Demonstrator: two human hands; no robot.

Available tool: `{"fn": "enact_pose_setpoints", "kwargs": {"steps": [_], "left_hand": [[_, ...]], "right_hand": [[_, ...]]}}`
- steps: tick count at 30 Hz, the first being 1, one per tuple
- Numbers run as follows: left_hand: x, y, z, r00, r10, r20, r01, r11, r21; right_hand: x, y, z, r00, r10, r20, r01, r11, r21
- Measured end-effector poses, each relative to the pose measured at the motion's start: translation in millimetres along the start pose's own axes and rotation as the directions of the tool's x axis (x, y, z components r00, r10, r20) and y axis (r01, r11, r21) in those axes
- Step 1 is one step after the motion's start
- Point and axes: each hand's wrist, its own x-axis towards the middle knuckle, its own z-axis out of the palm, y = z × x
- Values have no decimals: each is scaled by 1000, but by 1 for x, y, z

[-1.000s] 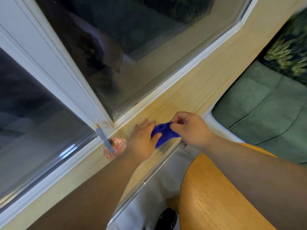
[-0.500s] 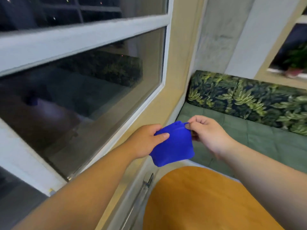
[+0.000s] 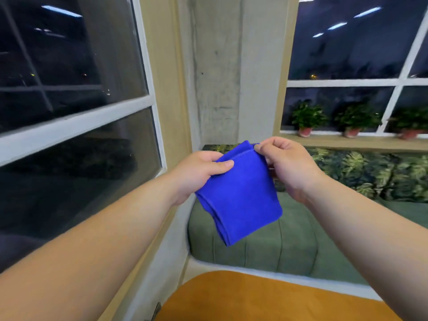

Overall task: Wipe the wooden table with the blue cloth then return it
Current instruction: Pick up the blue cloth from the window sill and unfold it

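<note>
Both hands are up, sharing the folded bright blue cloth [image 3: 240, 195]: left hand [image 3: 199, 174] closed in a thumb-over grip on its upper left edge, right hand [image 3: 287, 165] pinching the top corner. Cloth hangs below both grips, well above the rounded orange-brown wooden bench [image 3: 266, 300].

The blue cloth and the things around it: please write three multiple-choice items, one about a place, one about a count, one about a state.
1. Where is the blue cloth?
A. Lying on the wooden table
B. Held in the air above the green seat
C. Lying on the window sill

2. How many potted plants stand on the right window sill?
A. One
B. Three
C. Five

3. In what state is the cloth?
A. Folded in layers
C. Rolled into a ball
B. Spread out flat

Answers:
1 B: the left hand and right hand pinch it above the green seat, clear of the wooden table.
2 B: three potted plants show.
3 A: stacked edges show at its lower left.
</note>
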Motion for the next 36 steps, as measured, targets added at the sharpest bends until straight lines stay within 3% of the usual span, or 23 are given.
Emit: {"fn": "enact_pose_setpoints", "kwargs": {"steps": [4,7,10,13,18,20,24,29,36], "left_hand": [[20,48,44,998,28,48,-27,1000,-9],[30,75,80,999,45,21,-44,998,-49],[40,94,111,998,56,-39,-59,996,-72],[42,106,138,996,25,-88,-34,994,-101],[44,121,163,996,-57,-71,45,987,-155],[44,128,169,996,-90,-21,80,957,-279],[38,139,177,993,-70,96,102,917,-385],[33,142,194,987,-10,158,47,972,-232],[34,140,200,994,69,83,-63,995,-81]], "right_hand": [[-3,-22,-52,983,-94,-158,80,992,-94],[-13,-27,-82,940,-245,-239,154,926,-345],[-43,-34,-92,864,-497,-75,353,706,-614],[-65,-34,-97,816,-567,117,435,469,-769],[-68,-30,-116,825,-544,151,415,403,-816],[-67,-30,-128,827,-544,145,426,436,-793],[-69,-33,-150,878,-477,40,393,670,-630],[-70,-31,-166,908,-418,11,370,790,-488],[-77,-35,-178,935,-337,-109,298,916,-269]]}}
